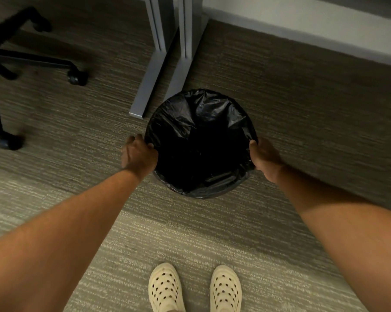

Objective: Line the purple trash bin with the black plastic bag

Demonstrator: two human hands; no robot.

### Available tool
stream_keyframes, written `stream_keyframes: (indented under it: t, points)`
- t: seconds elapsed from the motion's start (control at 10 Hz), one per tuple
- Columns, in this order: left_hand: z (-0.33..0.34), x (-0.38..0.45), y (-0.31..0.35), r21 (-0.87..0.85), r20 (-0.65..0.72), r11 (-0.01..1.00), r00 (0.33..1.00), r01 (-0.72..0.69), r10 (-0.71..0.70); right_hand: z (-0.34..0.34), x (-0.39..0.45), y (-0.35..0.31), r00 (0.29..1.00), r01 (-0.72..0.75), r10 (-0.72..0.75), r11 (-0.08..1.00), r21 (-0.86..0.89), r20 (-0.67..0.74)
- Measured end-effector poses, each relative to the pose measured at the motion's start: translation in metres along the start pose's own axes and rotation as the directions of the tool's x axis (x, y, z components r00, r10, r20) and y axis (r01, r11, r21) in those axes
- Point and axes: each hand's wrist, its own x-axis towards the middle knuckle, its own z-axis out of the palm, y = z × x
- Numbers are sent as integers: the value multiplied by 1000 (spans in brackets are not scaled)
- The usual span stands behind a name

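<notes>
While both arms reach down from the head cam, the black plastic bag [201, 136] sits spread over a round bin on the carpet floor [280, 104], its mouth open w/ crinkled, glossy film lining the inside and folding over the rim all round; none of the bin's own wall shows, so its colour can't be told. Left hand [138, 156] is on the bag's left edge, fingers [135, 138] curled down over the outside & thumb hooked at the rim, clenched on the plastic. Right hand [266, 159] mirrors it on the right edge, thumb at the rim, grasping the plastic there; its other fingers are hidden behind the hand. Bag edge at the near side bunches in loose folds between the 2 hands. Just beyond the bin, touching or nearly so, stand two grey metal table legs [165, 52] w/ long flat feet. Black office chair base [28, 61] w/ castors is well apart, far left. White baseboard [302, 25] runs along the upper right. Person's cream perforated clogs [194, 289] are at the bottom, toes pointing toward the bin.
</notes>
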Motion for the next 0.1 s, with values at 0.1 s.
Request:
stream_keyframes:
  t: [0.1]
  points:
    - [-3, -16, 17, 44, -13, 975, 975, -220, 221, -7, -17, 1, 982, 156, -166, 981, -115, -88]
